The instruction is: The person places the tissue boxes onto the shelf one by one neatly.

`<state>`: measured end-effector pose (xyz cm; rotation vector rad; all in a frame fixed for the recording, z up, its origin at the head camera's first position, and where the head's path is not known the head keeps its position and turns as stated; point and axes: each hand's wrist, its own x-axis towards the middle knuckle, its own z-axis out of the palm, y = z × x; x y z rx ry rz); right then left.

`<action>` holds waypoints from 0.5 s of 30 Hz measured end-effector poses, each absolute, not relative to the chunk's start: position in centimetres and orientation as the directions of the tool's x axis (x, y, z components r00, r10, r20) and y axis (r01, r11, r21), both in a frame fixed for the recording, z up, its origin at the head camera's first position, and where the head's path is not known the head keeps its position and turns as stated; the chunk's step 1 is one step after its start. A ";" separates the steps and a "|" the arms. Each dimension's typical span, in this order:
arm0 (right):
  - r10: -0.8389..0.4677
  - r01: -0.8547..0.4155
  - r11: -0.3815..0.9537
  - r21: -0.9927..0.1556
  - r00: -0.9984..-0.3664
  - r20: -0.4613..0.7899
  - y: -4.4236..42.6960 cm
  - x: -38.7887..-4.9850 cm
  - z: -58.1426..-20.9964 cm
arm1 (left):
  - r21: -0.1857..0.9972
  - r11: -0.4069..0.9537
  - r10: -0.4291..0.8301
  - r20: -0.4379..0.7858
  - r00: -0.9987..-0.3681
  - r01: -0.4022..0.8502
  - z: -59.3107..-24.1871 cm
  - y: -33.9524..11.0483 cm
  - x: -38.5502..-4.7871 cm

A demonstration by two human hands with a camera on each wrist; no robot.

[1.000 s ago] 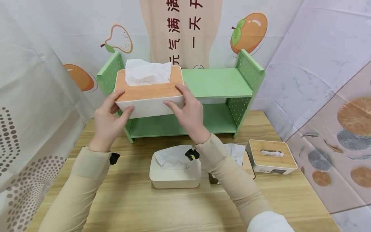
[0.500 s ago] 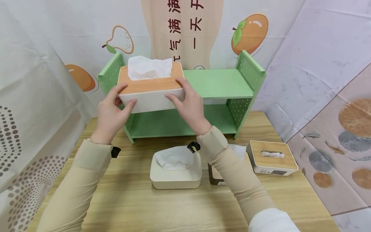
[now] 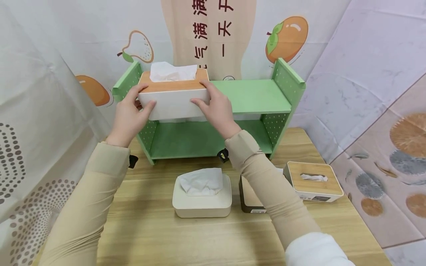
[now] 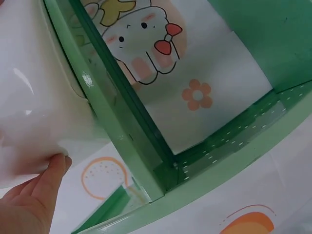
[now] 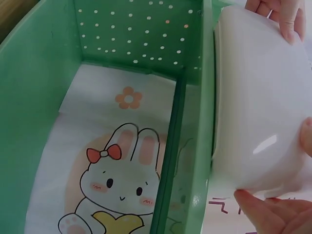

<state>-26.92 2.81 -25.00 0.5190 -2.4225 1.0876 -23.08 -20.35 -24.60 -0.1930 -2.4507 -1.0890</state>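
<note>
Left hand [image 3: 129, 115] and right hand [image 3: 217, 110] pinch the raised tissue box [image 3: 174, 104] by the upper shelf [image 3: 254, 96], seemingly mid-placement, which likely calls next for settling it level before release.

The head view is bright and even, with faint, soft-edged shadows on the wooden surface [image 3: 149, 236] and slight wide-angle stretch toward its edges. Both wrist views are dimmer and softer. Glare streaks the glossy white box [image 5: 263, 102], whose lower part smears in the left wrist view; a highlight glints on the green shelf [image 4: 107, 112]. Light probably falls from above.
</note>
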 end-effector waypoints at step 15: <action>-0.166 -0.357 0.656 -0.665 -0.928 0.334 2.4 -29.9 -23.8 | 0.727 0.633 -0.096 0.413 -0.906 0.265 -23.9 -20.6 -25.9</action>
